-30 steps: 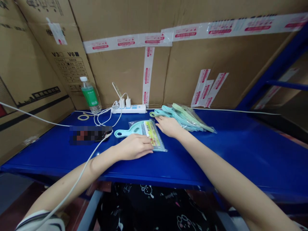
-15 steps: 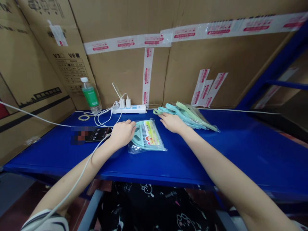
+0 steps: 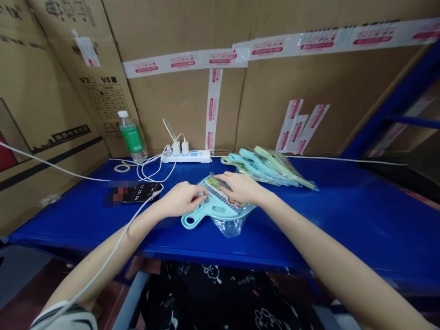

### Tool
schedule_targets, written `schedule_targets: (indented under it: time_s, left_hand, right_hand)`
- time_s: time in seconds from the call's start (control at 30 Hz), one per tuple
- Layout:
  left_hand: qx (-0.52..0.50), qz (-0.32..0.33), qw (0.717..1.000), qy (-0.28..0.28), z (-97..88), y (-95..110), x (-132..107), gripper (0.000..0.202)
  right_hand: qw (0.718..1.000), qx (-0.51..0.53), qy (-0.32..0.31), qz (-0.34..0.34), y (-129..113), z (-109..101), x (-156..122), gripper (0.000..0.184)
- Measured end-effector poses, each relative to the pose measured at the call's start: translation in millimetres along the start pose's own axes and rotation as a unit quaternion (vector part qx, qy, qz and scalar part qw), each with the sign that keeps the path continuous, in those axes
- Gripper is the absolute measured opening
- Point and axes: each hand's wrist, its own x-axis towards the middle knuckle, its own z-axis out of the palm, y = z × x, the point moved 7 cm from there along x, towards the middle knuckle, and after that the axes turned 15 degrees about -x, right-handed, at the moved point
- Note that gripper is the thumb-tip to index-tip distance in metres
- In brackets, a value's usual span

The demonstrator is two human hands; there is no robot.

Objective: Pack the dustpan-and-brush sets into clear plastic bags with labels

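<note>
A teal plastic dustpan in a clear bag (image 3: 216, 208) lies on the blue shelf (image 3: 343, 215), its handle pointing toward me and to the left. My left hand (image 3: 180, 199) rests on its left side, fingers curled against the pan. My right hand (image 3: 242, 188) lies flat over the printed label on its top. Clear bag film sticks out below the pan. Just behind my right hand sits a pile of several more bagged teal and green dustpans (image 3: 270, 167).
A phone (image 3: 137, 191) with a white cable lies left of my hands. A white power strip (image 3: 187, 156) with chargers and a green-labelled water bottle (image 3: 130, 136) stand at the back. Taped cardboard boxes (image 3: 240, 91) wall the shelf; a blue frame post (image 3: 388, 105) rises at right.
The bagged dustpan has been turned round: its handle pointed left, then lay hidden under my left hand, and now points toward me. My right hand moved from the pile onto the label.
</note>
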Motion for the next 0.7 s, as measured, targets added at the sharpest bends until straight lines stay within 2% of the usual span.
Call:
schedule_targets:
  time_s: [0.07,0.13,0.3,0.43,0.53,0.6,0.7]
  left_hand:
    - [-0.052,0.046,0.997,-0.041,6.6,10,-1,0.021]
    - [-0.057,0.07,0.994,-0.055,10.6,15,-2,0.023]
    - [0.055,0.057,0.997,-0.006,10.1,7,1,0.024]
    - [0.076,0.055,0.995,-0.014,11.6,2,1,0.023]
    - [0.079,0.059,0.995,-0.021,12.4,3,0,0.023]
    - [0.082,0.064,0.994,-0.022,13.0,4,0,0.024]
    - [0.084,0.067,0.994,-0.022,13.7,4,0,0.024]
  right_hand:
    - [1.0,-0.013,-0.006,0.012,4,0,0,0.047]
    - [1.0,-0.022,-0.003,0.02,11,-1,0,0.047]
    - [0.999,-0.029,-0.005,0.038,31,2,1,0.044]
    - [0.998,-0.027,-0.009,0.057,39,2,-1,0.047]
    - [0.998,-0.028,0.038,0.046,34,-8,-2,0.049]
    - [0.997,-0.03,0.058,0.039,30,-13,-2,0.042]
    - [0.999,-0.005,0.026,0.035,28,-9,0,0.019]
